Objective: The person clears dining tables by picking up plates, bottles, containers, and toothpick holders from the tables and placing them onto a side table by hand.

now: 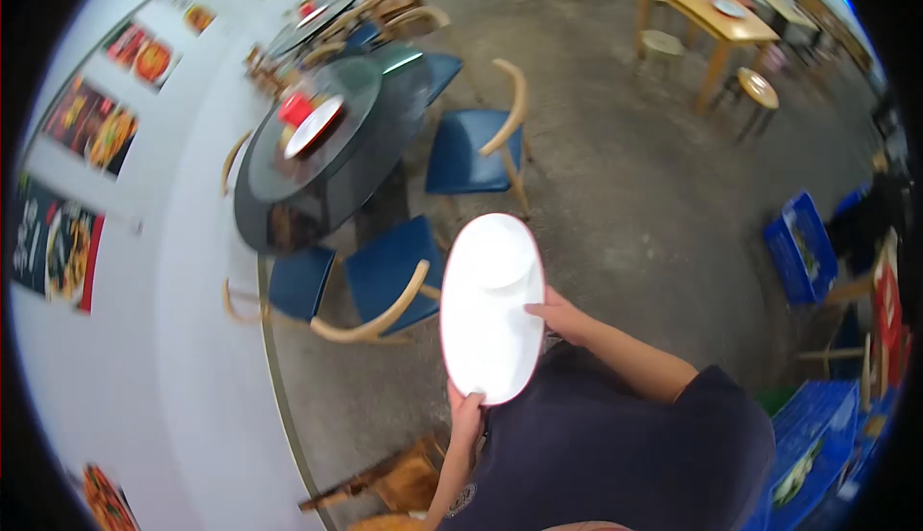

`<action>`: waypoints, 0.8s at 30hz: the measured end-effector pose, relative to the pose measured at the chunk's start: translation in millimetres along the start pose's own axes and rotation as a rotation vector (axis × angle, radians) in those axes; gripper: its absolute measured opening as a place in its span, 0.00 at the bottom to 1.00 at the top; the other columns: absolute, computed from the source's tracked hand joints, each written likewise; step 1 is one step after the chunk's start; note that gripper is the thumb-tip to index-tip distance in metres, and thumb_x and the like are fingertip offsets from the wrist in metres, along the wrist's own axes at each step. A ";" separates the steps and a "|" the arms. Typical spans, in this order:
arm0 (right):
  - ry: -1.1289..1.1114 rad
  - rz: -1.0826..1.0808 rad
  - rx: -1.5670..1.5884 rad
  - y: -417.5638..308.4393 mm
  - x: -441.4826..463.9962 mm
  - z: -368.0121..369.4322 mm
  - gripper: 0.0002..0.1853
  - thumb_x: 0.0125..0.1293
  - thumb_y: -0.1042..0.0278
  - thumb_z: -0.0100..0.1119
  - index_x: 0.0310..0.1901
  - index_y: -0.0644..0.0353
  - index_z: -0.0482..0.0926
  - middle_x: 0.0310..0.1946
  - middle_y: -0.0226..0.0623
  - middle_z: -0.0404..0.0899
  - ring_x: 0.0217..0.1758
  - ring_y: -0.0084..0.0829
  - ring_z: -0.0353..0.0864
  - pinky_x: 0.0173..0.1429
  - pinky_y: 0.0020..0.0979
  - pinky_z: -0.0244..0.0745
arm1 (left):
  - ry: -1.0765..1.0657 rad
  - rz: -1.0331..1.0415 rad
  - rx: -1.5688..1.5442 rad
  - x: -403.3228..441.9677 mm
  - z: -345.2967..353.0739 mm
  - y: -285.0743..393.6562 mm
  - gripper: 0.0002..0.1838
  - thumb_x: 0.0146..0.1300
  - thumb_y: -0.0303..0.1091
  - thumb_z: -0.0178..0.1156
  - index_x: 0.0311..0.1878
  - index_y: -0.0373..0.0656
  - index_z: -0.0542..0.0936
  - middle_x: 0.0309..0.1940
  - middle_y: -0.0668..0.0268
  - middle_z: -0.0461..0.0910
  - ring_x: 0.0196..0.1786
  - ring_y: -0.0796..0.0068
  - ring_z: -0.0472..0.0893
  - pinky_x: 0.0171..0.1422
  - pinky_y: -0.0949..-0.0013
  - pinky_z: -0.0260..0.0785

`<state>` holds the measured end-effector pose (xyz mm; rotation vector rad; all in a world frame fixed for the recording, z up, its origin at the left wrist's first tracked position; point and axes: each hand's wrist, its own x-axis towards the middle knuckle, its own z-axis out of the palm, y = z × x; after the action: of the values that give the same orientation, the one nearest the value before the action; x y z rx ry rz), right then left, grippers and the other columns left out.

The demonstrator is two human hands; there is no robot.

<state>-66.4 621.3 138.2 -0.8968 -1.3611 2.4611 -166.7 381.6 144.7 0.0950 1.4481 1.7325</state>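
A white oval plate (488,344) with a thin red rim is held in front of my body. On its far half rests a round white dish (502,250); glare hides whether it is a bowl or a small plate. My left hand (465,413) grips the plate's near end, thumb over the rim. At the plate's right edge, my right hand (561,314) is closed with the thumb on top and the other fingers hidden underneath.
A round dark table (385,161) with a red-rimmed plate (314,127) and a red container (295,108) stands ahead left, among blue-seated chairs (471,151). Blue crates (800,247) line the right side. A wooden table (707,7) and a stool (758,89) stand farther back.
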 end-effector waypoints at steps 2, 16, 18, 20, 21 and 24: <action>0.187 -0.102 0.048 -4.6 -15.6 -60.9 0.30 0.63 0.71 0.49 0.67 0.56 0.55 0.55 0.37 0.71 0.52 0.28 0.75 0.48 0.33 0.75 | -0.176 -0.147 0.151 52.5 40.8 -3.9 0.36 0.47 0.21 0.48 0.65 0.39 0.57 0.53 0.59 0.69 0.49 0.70 0.74 0.49 0.71 0.70; 0.858 -0.179 0.472 -35.5 5.9 -179.2 0.32 0.61 0.76 0.46 0.68 0.63 0.50 0.66 0.42 0.58 0.69 0.34 0.57 0.71 0.33 0.50 | -0.758 -0.305 0.632 290.1 223.9 -3.4 0.34 0.45 0.23 0.48 0.62 0.36 0.64 0.51 0.61 0.73 0.49 0.72 0.75 0.49 0.71 0.70; 0.897 -0.171 0.443 -65.5 33.9 -188.7 0.31 0.61 0.76 0.46 0.67 0.64 0.52 0.65 0.43 0.60 0.67 0.35 0.60 0.70 0.34 0.53 | -0.805 -0.320 0.617 326.4 238.6 7.6 0.32 0.47 0.23 0.49 0.61 0.36 0.65 0.49 0.62 0.74 0.48 0.73 0.75 0.48 0.72 0.70; 0.870 -0.209 0.462 -94.2 68.6 -205.2 0.30 0.61 0.76 0.45 0.66 0.64 0.53 0.64 0.43 0.61 0.65 0.36 0.63 0.69 0.34 0.56 | -0.749 -0.342 0.618 356.2 258.5 26.7 0.31 0.47 0.24 0.50 0.61 0.33 0.66 0.52 0.60 0.74 0.54 0.70 0.73 0.58 0.70 0.64; 0.860 -0.232 0.467 -109.8 86.8 -215.4 0.30 0.61 0.76 0.45 0.66 0.65 0.54 0.63 0.44 0.61 0.64 0.36 0.64 0.68 0.34 0.58 | -0.726 -0.351 0.614 372.7 271.5 37.9 0.31 0.47 0.24 0.50 0.61 0.32 0.66 0.53 0.60 0.74 0.57 0.69 0.72 0.63 0.69 0.61; 0.849 -0.237 0.446 -184.1 137.4 -230.6 0.31 0.61 0.75 0.45 0.66 0.61 0.52 0.60 0.44 0.65 0.59 0.36 0.70 0.57 0.37 0.71 | -0.771 -0.310 0.647 441.2 298.4 63.1 0.23 0.59 0.30 0.53 0.58 0.33 0.70 0.48 0.61 0.77 0.49 0.73 0.76 0.54 0.71 0.68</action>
<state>-62.6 946.7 140.7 -1.3273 -0.5550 1.7345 -317.2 894.5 99.6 0.7524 1.2694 0.7728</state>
